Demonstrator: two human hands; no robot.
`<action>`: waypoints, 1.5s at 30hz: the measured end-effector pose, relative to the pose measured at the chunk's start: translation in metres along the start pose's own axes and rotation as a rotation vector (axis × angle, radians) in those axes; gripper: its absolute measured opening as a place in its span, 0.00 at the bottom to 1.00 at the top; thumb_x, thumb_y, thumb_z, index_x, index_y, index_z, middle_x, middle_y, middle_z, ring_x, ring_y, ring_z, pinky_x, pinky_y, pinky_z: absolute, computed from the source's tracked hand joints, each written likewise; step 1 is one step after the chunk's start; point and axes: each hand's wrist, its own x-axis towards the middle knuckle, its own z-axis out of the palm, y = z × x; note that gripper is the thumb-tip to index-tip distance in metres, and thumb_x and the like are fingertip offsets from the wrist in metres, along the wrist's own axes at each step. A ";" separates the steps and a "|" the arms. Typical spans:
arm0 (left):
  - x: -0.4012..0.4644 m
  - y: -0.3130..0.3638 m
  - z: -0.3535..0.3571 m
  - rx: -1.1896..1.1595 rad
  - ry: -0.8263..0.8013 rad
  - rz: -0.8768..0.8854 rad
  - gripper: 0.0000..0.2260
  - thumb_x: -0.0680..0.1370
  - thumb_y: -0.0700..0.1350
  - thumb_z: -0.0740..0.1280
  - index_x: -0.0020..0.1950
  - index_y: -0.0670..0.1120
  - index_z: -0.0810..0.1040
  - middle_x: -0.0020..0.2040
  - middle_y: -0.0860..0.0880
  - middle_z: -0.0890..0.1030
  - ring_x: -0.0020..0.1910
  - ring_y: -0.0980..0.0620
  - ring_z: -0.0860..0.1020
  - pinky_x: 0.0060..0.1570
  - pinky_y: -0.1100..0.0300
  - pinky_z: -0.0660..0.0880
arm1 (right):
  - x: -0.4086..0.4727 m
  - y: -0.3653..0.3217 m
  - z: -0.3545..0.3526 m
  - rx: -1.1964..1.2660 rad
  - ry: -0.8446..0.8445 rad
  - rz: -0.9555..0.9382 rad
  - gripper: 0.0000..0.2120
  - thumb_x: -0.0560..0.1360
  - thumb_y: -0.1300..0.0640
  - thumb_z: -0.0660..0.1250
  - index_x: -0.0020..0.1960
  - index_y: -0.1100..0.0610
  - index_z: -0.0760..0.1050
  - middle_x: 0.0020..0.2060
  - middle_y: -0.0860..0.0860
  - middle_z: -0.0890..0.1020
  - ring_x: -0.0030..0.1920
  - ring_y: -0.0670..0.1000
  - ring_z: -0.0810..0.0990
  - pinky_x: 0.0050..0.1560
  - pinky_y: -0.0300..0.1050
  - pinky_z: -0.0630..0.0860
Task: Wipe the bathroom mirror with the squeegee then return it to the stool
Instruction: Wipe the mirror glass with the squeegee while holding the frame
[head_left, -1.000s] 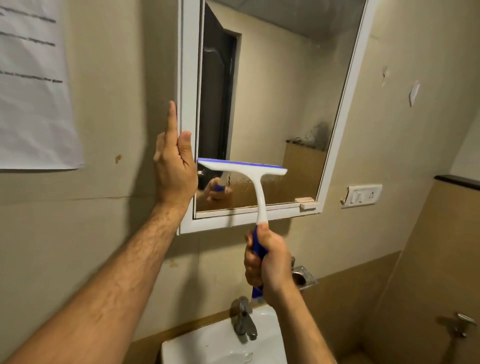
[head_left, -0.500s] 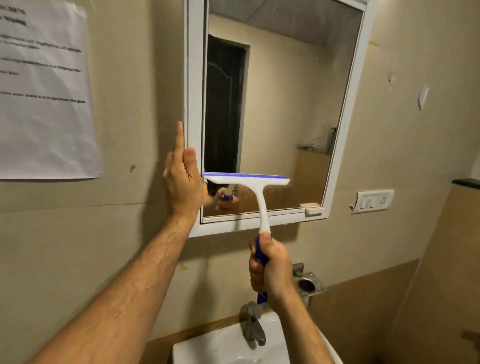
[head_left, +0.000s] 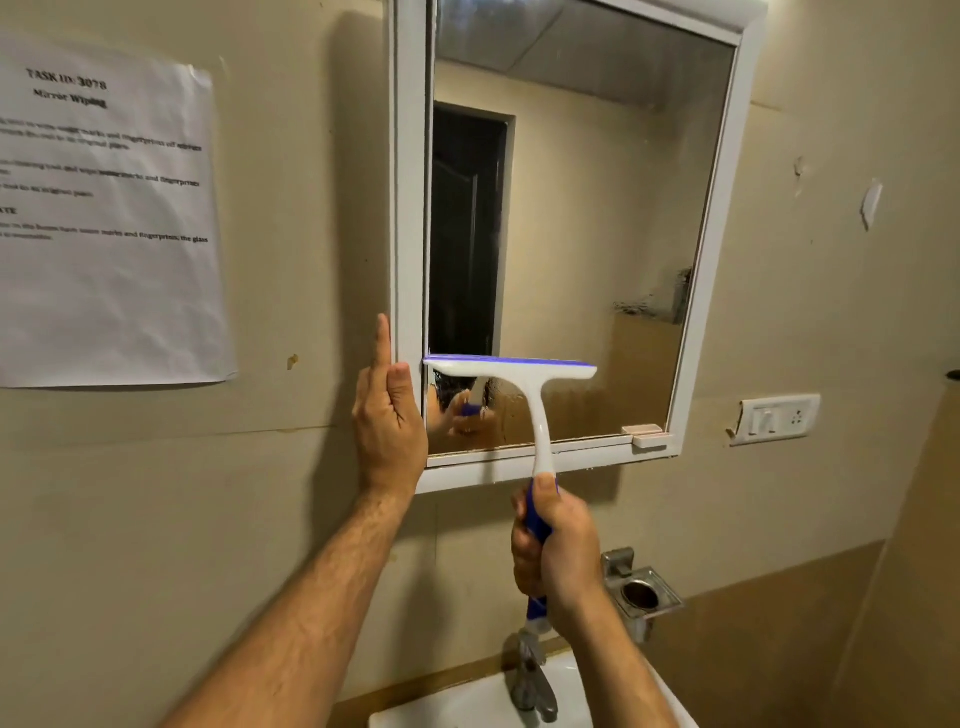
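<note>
Squeegee (head_left: 524, 384) in the right hand (head_left: 553, 551): the fingers are curled tight round its blue handle, thumb laid up along the front just where the blue meets the white stem, and the blue butt of the handle sticks out below the fist. The white stem rises nearly upright, leaning a little, to a white crossbar with a blue rubber strip along its top edge. That strip lies level against the lower part of the mirror (head_left: 597, 208), its left end touching the inner edge of the white frame (head_left: 410, 182) and its right end near the middle of the glass.

The left hand (head_left: 389, 421) rests flat against the frame's left side, fingers straight and together, the forefinger pointing up the wall beside the frame and the thumb lying on the frame near the crossbar's left end. It grips nothing.

Below the blade the glass looks smeared and misty, and the fist with the blue handle is reflected there. A printed sheet (head_left: 104, 218) is stuck to the wall on the left. A switch plate (head_left: 776, 418) sits to the right of the mirror, and a metal holder (head_left: 641, 597), a tap (head_left: 530, 675) and a white basin (head_left: 467, 701) are below.
</note>
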 end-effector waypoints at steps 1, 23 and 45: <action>0.000 0.001 0.000 -0.005 0.006 0.003 0.20 0.85 0.46 0.52 0.78 0.51 0.60 0.62 0.40 0.75 0.53 0.70 0.71 0.48 0.86 0.61 | 0.002 -0.006 0.000 -0.002 0.002 -0.011 0.21 0.80 0.43 0.55 0.37 0.56 0.70 0.22 0.49 0.67 0.21 0.47 0.59 0.23 0.36 0.58; 0.065 0.032 0.007 -0.114 -0.006 0.084 0.21 0.84 0.51 0.50 0.77 0.51 0.59 0.73 0.48 0.69 0.69 0.49 0.72 0.65 0.46 0.71 | 0.015 -0.033 -0.011 -0.052 -0.021 -0.094 0.20 0.81 0.45 0.55 0.37 0.57 0.70 0.23 0.50 0.66 0.20 0.46 0.62 0.23 0.39 0.58; 0.058 0.034 0.010 -0.097 0.039 0.126 0.19 0.85 0.45 0.51 0.77 0.47 0.60 0.76 0.50 0.65 0.73 0.55 0.65 0.66 0.76 0.61 | -0.007 0.026 -0.019 -0.044 -0.028 0.016 0.20 0.77 0.43 0.58 0.36 0.58 0.70 0.23 0.51 0.69 0.21 0.48 0.63 0.22 0.38 0.60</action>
